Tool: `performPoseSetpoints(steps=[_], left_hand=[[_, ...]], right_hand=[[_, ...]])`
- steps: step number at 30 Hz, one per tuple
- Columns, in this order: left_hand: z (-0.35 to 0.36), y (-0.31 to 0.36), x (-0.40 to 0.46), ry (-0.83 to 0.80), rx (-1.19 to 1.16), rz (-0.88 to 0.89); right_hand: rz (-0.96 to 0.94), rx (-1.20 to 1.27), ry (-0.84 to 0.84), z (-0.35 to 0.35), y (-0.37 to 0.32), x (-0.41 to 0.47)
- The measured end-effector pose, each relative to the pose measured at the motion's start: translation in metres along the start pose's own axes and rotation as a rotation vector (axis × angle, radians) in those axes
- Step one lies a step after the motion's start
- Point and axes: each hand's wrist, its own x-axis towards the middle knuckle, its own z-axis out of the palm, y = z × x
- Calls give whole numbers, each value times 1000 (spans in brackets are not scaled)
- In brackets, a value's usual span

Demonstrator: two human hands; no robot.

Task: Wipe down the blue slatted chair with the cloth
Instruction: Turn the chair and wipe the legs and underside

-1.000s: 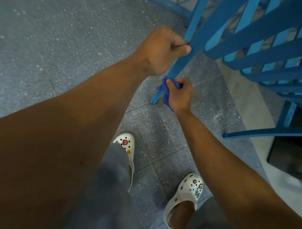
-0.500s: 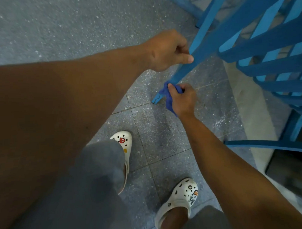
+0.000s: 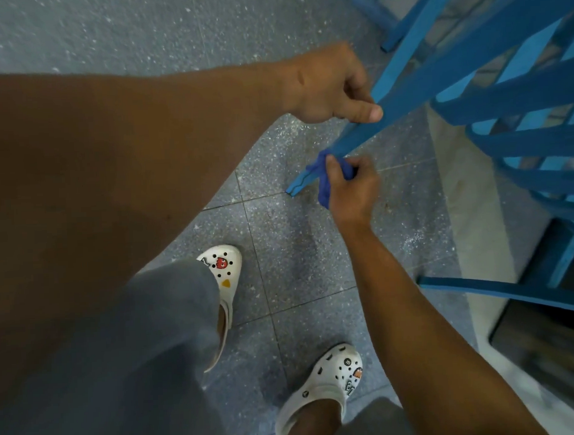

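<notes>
The left hand (image 3: 331, 85) grips the blue slatted wooden chair's leg (image 3: 357, 140), steadying it, so the right hand (image 3: 351, 185) can rub the bunched dark-blue cloth (image 3: 320, 170) it clutches around it.

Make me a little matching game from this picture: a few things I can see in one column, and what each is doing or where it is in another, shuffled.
Things:
1. left hand
2. right hand
3. dark blue crumpled cloth
4. white clog with a red charm

States:
A. on the speckled grey floor tiles
B. wrapped round the lower blue wooden chair leg
C. grips the leg higher up
D. holds the cloth

Pairs: 1-C, 2-D, 3-B, 4-A
</notes>
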Motion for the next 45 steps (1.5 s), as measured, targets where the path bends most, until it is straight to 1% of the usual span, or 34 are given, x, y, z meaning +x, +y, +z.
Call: performPoseSetpoints(steps=[2, 5, 7, 11, 13, 14, 18, 20, 22, 25, 27, 30, 32, 36, 39, 41, 43, 45], left_hand=[[1, -6, -1, -16, -10, 5], [4, -13, -1, -54, -16, 29], [7, -20, 2, -49, -27, 35], [13, -29, 16, 13, -23, 37], [15, -32, 18, 26, -33, 58], [15, -33, 19, 28, -33, 73], [17, -35, 21, 29, 11, 107], [21, -36, 21, 48, 0, 123], [25, -38, 20, 84, -28, 150], [29, -40, 19, 102, -54, 160], [29, -42, 22, 104, -67, 161], [32, -46, 26, 105, -100, 178], [34, -49, 28, 112, -125, 187], [38, -52, 27, 133, -164, 220], [47, -57, 28, 183, -185, 278], [57, -66, 28, 233, -177, 319], [69, -80, 26, 274, -195, 335], [80, -94, 23, 305, -266, 307]], right_hand=[[58, -60, -23, 11, 22, 2], [74, -33, -18, 19, 28, 0], [48, 1, 33, 13, 13, -3], [-48, 146, 119, -14, -19, -2], [-107, 153, 142, -18, -22, 0], [-103, 130, 134, -15, -23, 0], [25, 155, 45, 15, 7, 1], [82, 67, 39, 32, 28, -2], [139, 68, 59, 43, 42, -6], [168, 75, 63, 41, 37, -7], [127, 125, 104, 30, 19, -7], [-21, 238, 158, 10, -8, -7], [-73, 261, 169, 8, -13, -7], [-5, 316, 76, 26, 8, -2], [78, 167, 82, 43, 47, 0], [108, 98, 50, 53, 70, 1], [122, 47, 21, 56, 83, 4], [94, 16, 39, 51, 82, 5]])
